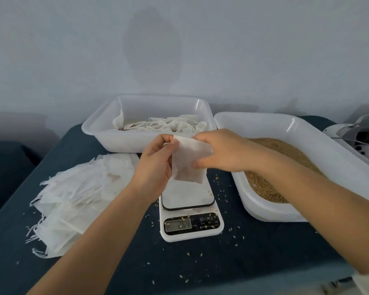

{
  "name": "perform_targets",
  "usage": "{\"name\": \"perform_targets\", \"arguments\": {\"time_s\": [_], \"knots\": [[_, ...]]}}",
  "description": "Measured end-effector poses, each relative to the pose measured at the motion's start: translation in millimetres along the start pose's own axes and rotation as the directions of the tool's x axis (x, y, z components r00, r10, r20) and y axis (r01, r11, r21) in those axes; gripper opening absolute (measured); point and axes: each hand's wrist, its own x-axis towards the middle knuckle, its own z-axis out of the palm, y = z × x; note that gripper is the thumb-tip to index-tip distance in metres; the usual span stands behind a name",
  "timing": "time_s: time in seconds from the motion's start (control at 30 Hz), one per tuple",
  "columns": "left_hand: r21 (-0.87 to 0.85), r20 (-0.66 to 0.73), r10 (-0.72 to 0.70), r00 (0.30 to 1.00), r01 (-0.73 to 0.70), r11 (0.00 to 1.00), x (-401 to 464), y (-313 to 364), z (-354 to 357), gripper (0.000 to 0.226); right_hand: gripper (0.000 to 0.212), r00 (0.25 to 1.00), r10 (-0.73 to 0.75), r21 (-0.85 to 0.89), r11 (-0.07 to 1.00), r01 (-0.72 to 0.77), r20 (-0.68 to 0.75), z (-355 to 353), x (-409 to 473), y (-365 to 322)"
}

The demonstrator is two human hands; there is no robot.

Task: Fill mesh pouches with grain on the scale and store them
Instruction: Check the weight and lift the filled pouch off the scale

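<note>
Dark worktop (254, 262) against a pale wall (73, 50); both hands' fingers (202, 137) pinch a pouch (189, 165) above the scale (190, 220).

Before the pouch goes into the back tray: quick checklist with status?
1. Both hands on pouch: ok; left hand pinches its top corner, right hand grips its right side.
2. Grain inside pouch: ok; a dark mass shows in the bottom.
3. Pouch closed: cannot tell; fingers cover the top.
4. Weight on target: cannot tell; scale display is blurred.
5. Room in back tray: ok; pouches lie well below the rim.
6. Surface clean: not ok; loose grains lie scattered around the scale.
</note>
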Motion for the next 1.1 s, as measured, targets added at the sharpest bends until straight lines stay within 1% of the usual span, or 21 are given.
{"name": "perform_targets", "arguments": {"time_s": [0.03,0.1,0.17,0.2,0.23,0.27,0.3,0.37,0.43,0.53,0.63,0.7,0.73,0.8,0.87,0.93,1.0,1.1], "knots": [[0.006,-0.01,-0.001,1.0,0.001,1.0,-2,-2,-3,0.024,0.025,1.0,-0.009,0.015,1.0,0.009,-0.009,4,7,-2],[0.054,-0.027,0.004,1.0,-0.003,0.999,-5,-7,-11,0.022,0.032,1.0,-0.023,0.052,0.998,0.022,0.012,10,17,-2],[0.166,-0.032,0.027,0.999,-0.021,0.986,-9,-14,-20,0.006,0.038,0.998,-0.043,0.056,0.998,0.041,0.04,15,22,-2],[0.25,-0.039,0.029,0.999,-0.019,0.968,-11,-17,-24,0.013,0.04,0.997,-0.055,0.073,0.996,0.05,0.061,18,24,0],[0.334,-0.034,0.02,0.999,-0.008,0.943,-12,-21,-29,0.025,0.041,0.994,-0.06,0.098,0.994,0.051,0.09,20,24,0],[0.401,-0.02,0.009,1.0,0.0,0.916,-12,-24,-31,0.03,0.041,0.99,-0.059,0.12,0.992,0.044,0.129,23,26,2],[0.449,-0.013,0.0,1.0,0.006,0.893,-13,-26,-34,0.026,0.04,0.984,-0.052,0.126,0.992,0.03,0.169,26,28,3],[0.542,-0.019,-0.003,1.0,0.012,0.84,-14,-31,-36,0.015,0.032,0.973,-0.024,0.125,0.992,-0.005,0.228,32,34,8],[0.587,-0.054,-0.005,0.999,0.036,0.809,-12,-36,-39,0.013,0.016,0.964,0.005,0.117,0.992,-0.037,0.264,37,40,13],[0.614,-0.099,-0.023,0.995,0.08,0.785,-9,-42,-40,0.013,0.014,0.957,0.034,0.091,0.994,-0.063,0.289,41,47,16],[0.635,-0.126,-0.024,0.992,0.099,0.766,-7,-45,-39,0.015,0.013,0.96,0.05,0.051,0.996,-0.067,0.276,45,52,16],[0.642,-0.146,-0.023,0.989,0.112,0.759,-5,-47,-38,0.018,0.005,0.959,0.07,0.015,0.997,-0.077,0.275,48,54,17],[0.652,-0.152,-0.024,0.988,0.119,0.748,-4,-48,-38,0.02,0.009,0.958,0.08,-0.008,0.997,-0.08,0.276,49,54,17],[0.682,-0.148,-0.021,0.989,0.117,0.722,-3,-48,-38,0.024,0.025,0.954,0.112,-0.056,0.993,-0.1,0.277,49,53,17],[0.697,-0.131,-0.014,0.991,0.102,0.709,-3,-49,-38,0.028,0.032,0.957,0.128,-0.107,0.989,-0.103,0.26,47,49,16],[0.7,-0.117,-0.001,0.993,0.083,0.709,-2,-49,-39,0.029,0.035,0.97,0.134,-0.148,0.983,-0.105,0.202,43,44,15],[0.705,-0.105,0.014,0.994,0.065,0.706,-2,-50,-40,0.029,0.038,0.982,0.136,-0.153,0.981,-0.115,0.132,37,35,11],[0.725,-0.087,0.041,0.995,0.035,0.688,-1,-51,-41,0.033,0.034,0.988,0.148,-0.062,0.987,-0.146,0.04,26,17,5]]}}
